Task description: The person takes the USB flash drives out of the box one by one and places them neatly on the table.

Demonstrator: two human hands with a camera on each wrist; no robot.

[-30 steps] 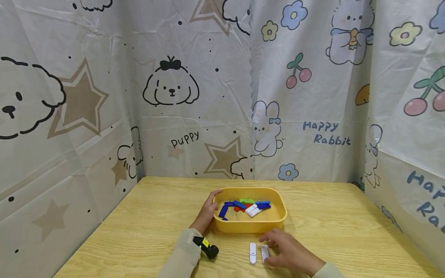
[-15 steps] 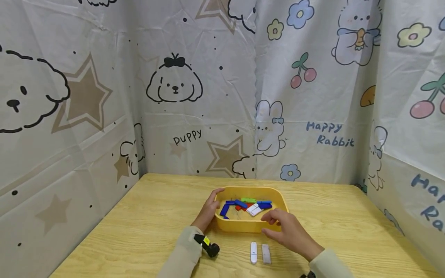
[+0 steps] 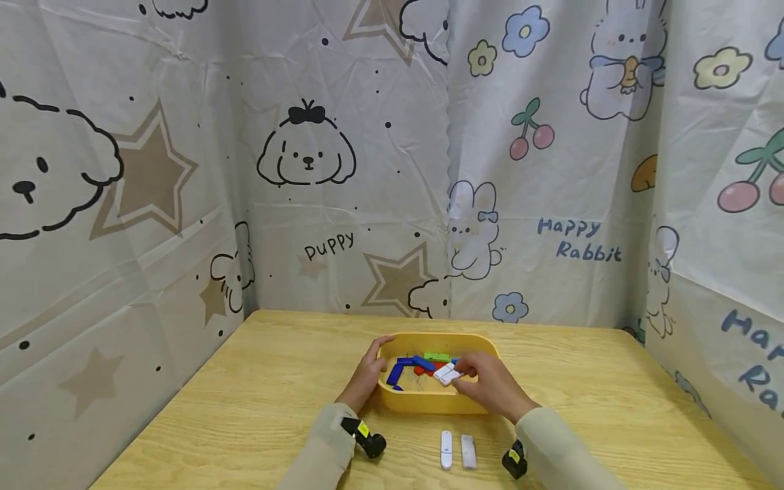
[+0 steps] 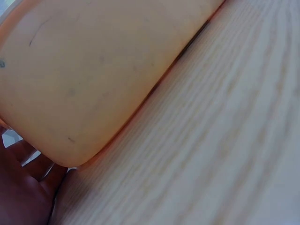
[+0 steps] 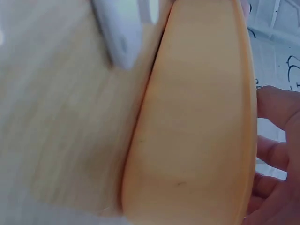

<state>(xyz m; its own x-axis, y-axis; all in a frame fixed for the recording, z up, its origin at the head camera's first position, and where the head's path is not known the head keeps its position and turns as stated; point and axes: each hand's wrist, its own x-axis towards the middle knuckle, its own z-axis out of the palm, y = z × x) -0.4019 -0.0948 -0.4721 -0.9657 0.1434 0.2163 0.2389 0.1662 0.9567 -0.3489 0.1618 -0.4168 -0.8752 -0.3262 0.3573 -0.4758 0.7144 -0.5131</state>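
My left hand grips the left end of a yellow plastic bin. In the left wrist view, its fingers lie against the bin's wall. My right hand reaches over the front rim into the bin. Its thumb and fingertips are right at the right end of a pair of white USB sticks; I cannot tell whether they pinch one. In the right wrist view the fingers are partly hidden behind the rim. Blue sticks, red pieces and a green one lie around them.
Two more white sticks, one rounded and one squarer, lie side by side on the wooden table in front of the bin. A printed curtain encloses the table at the back and sides.
My right hand has left the squarer white stick on the table, moved up over the front rim and come down among the pieces in the bin. My left hand stays on the bin.
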